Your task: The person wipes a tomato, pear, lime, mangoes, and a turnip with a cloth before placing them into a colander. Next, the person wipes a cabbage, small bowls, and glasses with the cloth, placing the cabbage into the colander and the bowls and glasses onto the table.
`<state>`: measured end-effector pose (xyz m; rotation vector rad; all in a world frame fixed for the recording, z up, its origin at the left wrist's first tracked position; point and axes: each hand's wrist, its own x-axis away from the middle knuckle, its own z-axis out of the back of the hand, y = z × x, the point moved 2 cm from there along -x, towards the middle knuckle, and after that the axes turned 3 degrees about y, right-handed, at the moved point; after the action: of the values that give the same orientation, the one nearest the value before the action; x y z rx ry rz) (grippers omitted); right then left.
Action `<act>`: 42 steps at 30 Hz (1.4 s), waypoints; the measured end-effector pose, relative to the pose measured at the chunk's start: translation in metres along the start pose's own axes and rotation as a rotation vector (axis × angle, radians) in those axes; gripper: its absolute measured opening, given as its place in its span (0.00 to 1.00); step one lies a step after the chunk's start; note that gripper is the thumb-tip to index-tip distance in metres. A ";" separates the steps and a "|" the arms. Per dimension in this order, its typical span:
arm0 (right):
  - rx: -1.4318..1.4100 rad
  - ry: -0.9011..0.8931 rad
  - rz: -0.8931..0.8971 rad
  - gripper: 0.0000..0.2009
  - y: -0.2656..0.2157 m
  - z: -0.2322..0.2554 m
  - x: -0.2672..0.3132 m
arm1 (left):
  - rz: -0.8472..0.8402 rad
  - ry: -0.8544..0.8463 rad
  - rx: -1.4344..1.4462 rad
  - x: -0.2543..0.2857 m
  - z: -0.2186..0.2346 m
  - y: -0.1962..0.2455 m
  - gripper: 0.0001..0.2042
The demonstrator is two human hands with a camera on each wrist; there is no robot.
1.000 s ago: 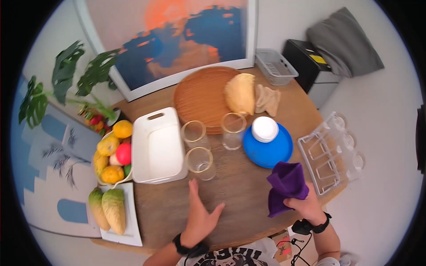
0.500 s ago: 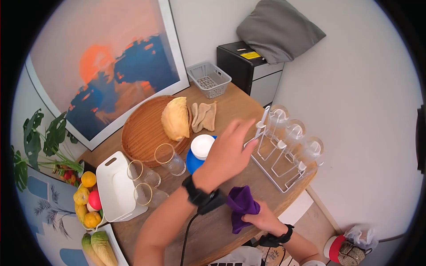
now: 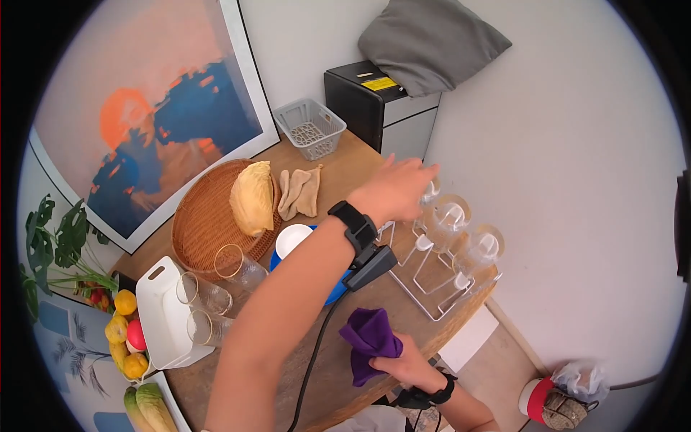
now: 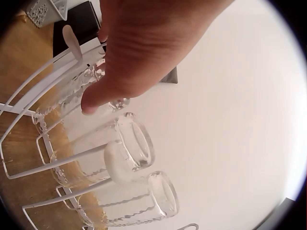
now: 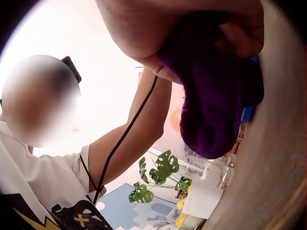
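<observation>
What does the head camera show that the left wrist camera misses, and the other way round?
Only the head view shows the right hand gripping a crumpled purple cloth, the round woven tray, the blue plate and three gold-rimmed glasses.

Only the left wrist view shows, close up, the left thumb pressed against the ribbed wall of the farthest clear glass.

Both show the left hand reaching to the white wire rack, which holds three glasses lying on their sides.

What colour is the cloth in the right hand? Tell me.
Purple; the cloth, gripped by the right hand, shows best in the head view.
</observation>
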<state>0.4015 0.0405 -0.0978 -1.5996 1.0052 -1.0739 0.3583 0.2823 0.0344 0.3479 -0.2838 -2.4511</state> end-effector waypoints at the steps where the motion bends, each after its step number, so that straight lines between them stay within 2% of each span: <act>1: 0.004 -0.005 0.000 0.18 0.000 0.001 0.000 | 0.008 -0.001 -0.036 -0.003 -0.002 0.000 0.38; 6: -0.068 0.025 -0.014 0.19 0.000 0.004 0.002 | -0.025 0.023 -0.101 -0.003 0.000 0.000 0.34; 8: -0.095 0.034 -0.005 0.18 -0.006 0.002 0.004 | 0.008 0.132 0.142 0.008 0.011 0.004 0.32; 9: -0.119 0.041 -0.001 0.18 -0.008 0.001 0.004 | 0.006 0.134 0.141 0.013 0.016 0.004 0.32; 11: -0.109 0.029 0.023 0.18 -0.009 0.001 0.004 | -0.034 0.324 0.197 0.030 0.042 0.011 0.30; 12: -0.105 0.016 0.044 0.18 -0.009 0.001 0.004 | -0.033 0.326 0.193 0.042 0.055 0.015 0.30; 14: -0.163 0.025 0.050 0.19 -0.012 -0.003 0.003 | 0.031 0.497 0.302 0.069 0.081 0.018 0.30; 15: -0.220 0.037 0.053 0.21 -0.014 -0.005 0.002 | 0.041 0.505 0.293 0.084 0.081 0.016 0.30; 16: -0.217 0.018 0.054 0.21 -0.015 -0.009 0.001 | 0.057 0.633 0.600 0.103 0.081 0.012 0.30; 17: -0.310 0.080 0.122 0.22 -0.018 -0.013 0.001 | 0.070 0.760 0.907 0.123 0.079 0.008 0.31; 18: -0.404 0.141 0.181 0.24 -0.019 -0.015 0.001 | 0.088 0.775 0.892 0.145 0.074 0.006 0.31; 19: -0.399 0.149 0.196 0.27 -0.018 -0.014 -0.001 | 0.123 0.812 1.119 0.168 0.067 0.004 0.32; 20: -0.368 0.186 0.242 0.30 -0.022 -0.018 -0.002 | 0.155 0.849 1.346 0.191 0.059 0.003 0.32; 23: -0.286 0.098 0.420 0.29 -0.039 -0.027 -0.003 | 0.299 0.890 1.467 0.253 0.034 0.006 0.32; 24: -0.274 0.069 0.421 0.29 -0.048 -0.036 -0.008 | 0.295 0.923 1.458 0.268 0.028 0.006 0.32; 26: 0.035 -0.003 0.642 0.35 -0.074 -0.061 -0.014 | 0.362 0.969 1.494 0.290 0.010 0.010 0.34; 27: 0.048 -0.016 0.634 0.35 -0.079 -0.069 -0.023 | 0.345 0.990 1.468 0.298 0.007 0.013 0.35; 29: 0.663 0.033 1.023 0.38 -0.089 -0.096 -0.040 | 0.370 1.016 1.537 0.306 0.000 0.020 0.35; 30: 0.624 0.118 1.029 0.34 -0.091 -0.117 -0.043 | 0.388 1.025 1.602 0.311 -0.001 0.022 0.35; 31: 0.739 0.076 1.088 0.30 -0.098 -0.129 -0.043 | 0.489 0.917 1.671 0.322 0.000 0.023 0.30; 32: 0.856 0.031 1.148 0.27 -0.103 -0.140 -0.043 | 0.490 0.935 1.669 0.327 0.000 0.023 0.30; 33: 0.856 0.014 1.153 0.27 -0.099 -0.147 -0.043 | 0.485 0.968 1.825 0.328 -0.002 0.023 0.28; 34: 0.978 0.027 1.158 0.25 -0.092 -0.152 -0.043 | 0.471 0.997 1.984 0.329 -0.004 0.022 0.26; 35: 1.104 0.045 1.164 0.25 -0.091 -0.155 -0.044 | 0.420 0.987 2.017 0.333 -0.011 0.017 0.24; 38: 1.091 0.093 1.178 0.27 -0.101 -0.153 -0.049 | 0.414 1.023 1.961 0.341 -0.020 0.016 0.24; 40: 1.069 0.244 1.170 0.26 -0.108 -0.144 -0.057 | 0.353 0.997 1.938 0.344 -0.017 0.016 0.25; 42: 1.020 0.299 1.203 0.26 -0.123 -0.137 -0.066 | 0.375 0.895 1.998 0.346 -0.009 0.022 0.26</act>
<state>0.2679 0.0966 0.0337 0.0846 1.0675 -0.7013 0.1101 0.0488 -0.0296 1.7641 -1.9522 -0.6397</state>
